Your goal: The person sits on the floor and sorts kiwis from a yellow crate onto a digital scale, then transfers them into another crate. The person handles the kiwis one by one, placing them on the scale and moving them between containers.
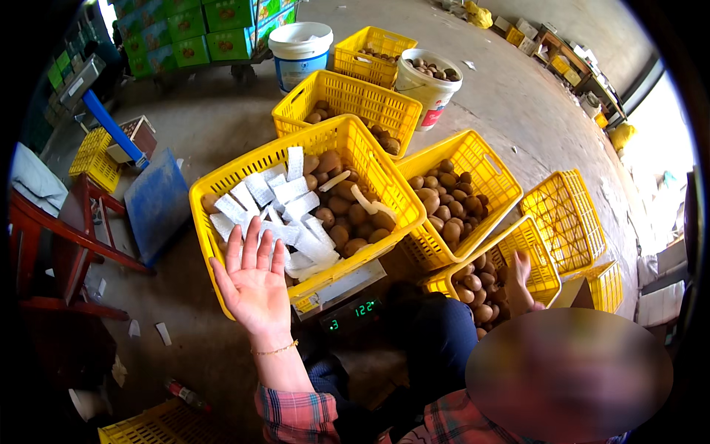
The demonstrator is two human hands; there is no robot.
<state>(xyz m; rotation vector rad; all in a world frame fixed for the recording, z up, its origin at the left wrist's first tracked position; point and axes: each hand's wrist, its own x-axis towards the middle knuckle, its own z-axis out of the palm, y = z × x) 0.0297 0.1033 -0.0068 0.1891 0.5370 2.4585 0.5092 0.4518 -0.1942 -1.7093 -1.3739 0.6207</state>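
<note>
My left hand [258, 283] is held palm up with fingers apart and holds nothing. It is in front of the near left corner of a large yellow plastic crate [244, 158]. Brown kiwifruit [346, 216] fill the crate's right part, and white foam net sleeves [302, 238] are heaped over its left. The crate stands on a scale with a lit green display [352, 316]. My right hand [520, 275] is over a smaller yellow crate [535, 252] on the right, beside more kiwifruit [481, 288]. It is blurred, and its grip is unclear.
Another yellow crate of kiwifruit [463, 191] stands right of the scale. Further back are a white bucket [299, 55], a bucket of kiwifruit [428, 91] and stacked green cartons [188, 33]. A blue platform scale [158, 205] and red wooden chair [72, 250] stand left.
</note>
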